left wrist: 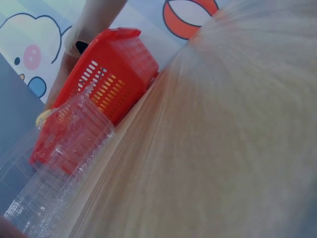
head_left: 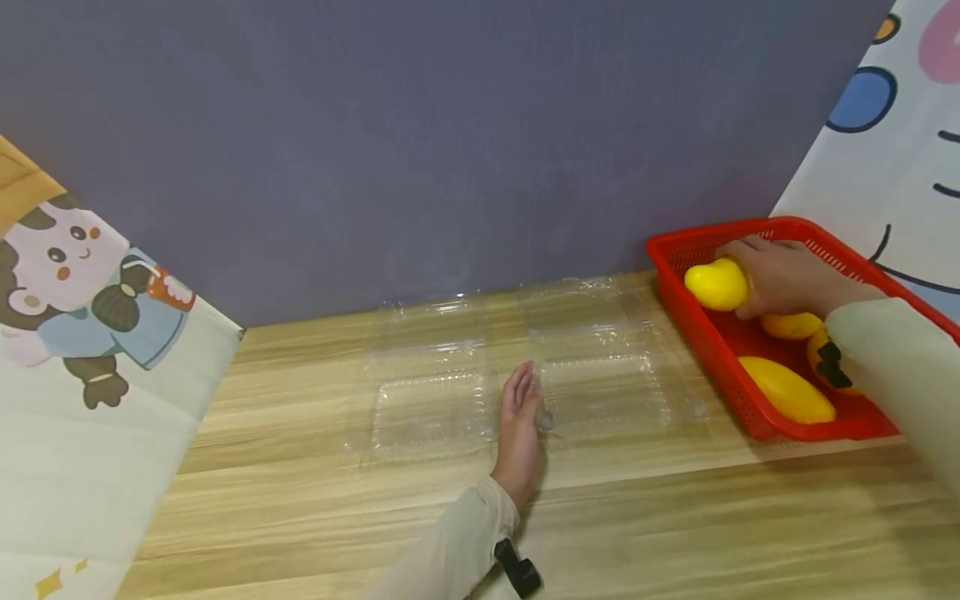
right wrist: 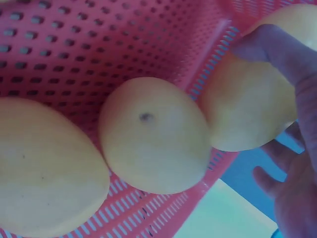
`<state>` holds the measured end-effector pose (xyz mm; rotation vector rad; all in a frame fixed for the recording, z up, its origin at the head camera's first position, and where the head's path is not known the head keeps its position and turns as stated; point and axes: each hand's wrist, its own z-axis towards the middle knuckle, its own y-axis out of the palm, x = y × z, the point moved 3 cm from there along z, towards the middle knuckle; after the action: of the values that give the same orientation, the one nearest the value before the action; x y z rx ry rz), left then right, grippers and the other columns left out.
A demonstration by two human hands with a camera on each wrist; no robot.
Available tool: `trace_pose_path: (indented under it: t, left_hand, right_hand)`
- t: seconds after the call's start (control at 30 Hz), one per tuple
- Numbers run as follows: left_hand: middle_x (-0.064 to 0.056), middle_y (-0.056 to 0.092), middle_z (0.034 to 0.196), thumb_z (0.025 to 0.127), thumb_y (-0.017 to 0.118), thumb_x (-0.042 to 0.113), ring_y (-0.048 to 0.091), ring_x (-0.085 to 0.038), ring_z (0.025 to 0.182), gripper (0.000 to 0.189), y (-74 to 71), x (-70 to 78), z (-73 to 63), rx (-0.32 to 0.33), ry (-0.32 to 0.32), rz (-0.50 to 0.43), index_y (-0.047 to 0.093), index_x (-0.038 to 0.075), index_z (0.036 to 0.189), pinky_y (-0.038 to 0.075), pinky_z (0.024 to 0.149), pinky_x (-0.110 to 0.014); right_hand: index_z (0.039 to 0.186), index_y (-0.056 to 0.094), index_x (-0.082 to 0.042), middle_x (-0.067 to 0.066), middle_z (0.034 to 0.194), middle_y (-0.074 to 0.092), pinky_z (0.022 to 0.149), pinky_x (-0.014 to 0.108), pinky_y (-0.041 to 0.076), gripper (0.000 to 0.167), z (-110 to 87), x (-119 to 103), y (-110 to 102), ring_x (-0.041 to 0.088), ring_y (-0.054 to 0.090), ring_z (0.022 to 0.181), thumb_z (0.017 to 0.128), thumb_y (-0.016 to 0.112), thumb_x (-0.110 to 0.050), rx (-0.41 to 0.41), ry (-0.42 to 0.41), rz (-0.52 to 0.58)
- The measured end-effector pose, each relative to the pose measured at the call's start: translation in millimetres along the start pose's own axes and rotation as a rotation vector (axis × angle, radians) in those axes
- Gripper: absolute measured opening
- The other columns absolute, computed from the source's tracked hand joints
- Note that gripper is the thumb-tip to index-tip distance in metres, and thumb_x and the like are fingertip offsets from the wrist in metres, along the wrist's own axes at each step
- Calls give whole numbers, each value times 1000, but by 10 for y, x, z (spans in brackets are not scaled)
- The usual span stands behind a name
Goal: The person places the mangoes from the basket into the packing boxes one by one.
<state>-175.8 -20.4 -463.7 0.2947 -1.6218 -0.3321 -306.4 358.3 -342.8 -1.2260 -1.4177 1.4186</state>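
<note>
Nearest, a pale left sleeve (head_left: 450, 542) with a black wrist device (head_left: 517, 571) is lying over the wood-grain counter (head_left: 300, 500). Beyond the cuff, the left hand (head_left: 519, 433) is extending its fingers, nearly straight and close together, with nothing in its grasp. It is sitting between two clear plastic clamshells, the left one (head_left: 431, 408) and the right one (head_left: 603, 392), its fingertips just beside the right one's edge. Both are lying open, one half behind the other.

To the right, a red perforated basket (head_left: 712, 367) is standing on the counter. A long yellow mango (head_left: 787, 390) is lying at its near end; two more mangoes (head_left: 791, 325) are showing farther in, one partly hidden by the right sleeve (head_left: 907, 358).

At the basket's far left corner, the right hand (head_left: 787, 273) is curling thumb and fingers around another yellow mango (head_left: 716, 286) — whether the basket is also supporting it, I cannot tell. A grey-blue wall (head_left: 450, 167) is rising behind, with cartoon-printed panels (head_left: 75, 467) flanking it.
</note>
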Motion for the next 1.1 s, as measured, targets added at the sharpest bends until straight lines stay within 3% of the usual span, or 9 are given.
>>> trace_pose_path:
  t: [0.13,0.33,0.53,0.77,1.1]
  left_hand:
    - [0,33,162,100,47,12,26,-28,152,55,12,-4,6,-5,-8,1,34,17,153,19,127,-48]
    - [1,31,163,100,46,12,25,-27,152,58,35,9,25,-13,-12,3,29,16,156,17,127,-47]
    - [-4,29,164,100,45,14,23,-31,153,58,35,-17,33,-24,-13,-14,29,14,156,13,127,-51]
    - [-1,29,164,100,46,18,25,-30,152,56,36,-20,14,-21,-36,-6,34,19,155,11,127,-52]
    - [1,26,165,101,43,19,21,-28,154,55,30,-22,10,-26,-39,47,34,22,155,9,127,-53]
  right_hand:
    - [143,38,-12,23,135,45,86,67,47,101,-68,-29,-69,43,52,106,62,89,-45,-14,46,26]
    - [143,32,-7,24,134,45,87,65,49,105,-173,-128,-186,40,53,105,68,82,-60,-7,79,50]
    - [144,31,-6,24,133,46,83,62,51,106,-303,-255,-241,36,55,101,70,79,-64,-5,93,78]
    - [149,26,-8,25,139,40,84,66,49,110,-378,-339,-272,41,49,108,71,76,-67,4,109,62]
    - [146,34,-10,20,132,49,83,63,50,103,-512,-498,-288,36,49,109,72,75,-69,45,82,90]
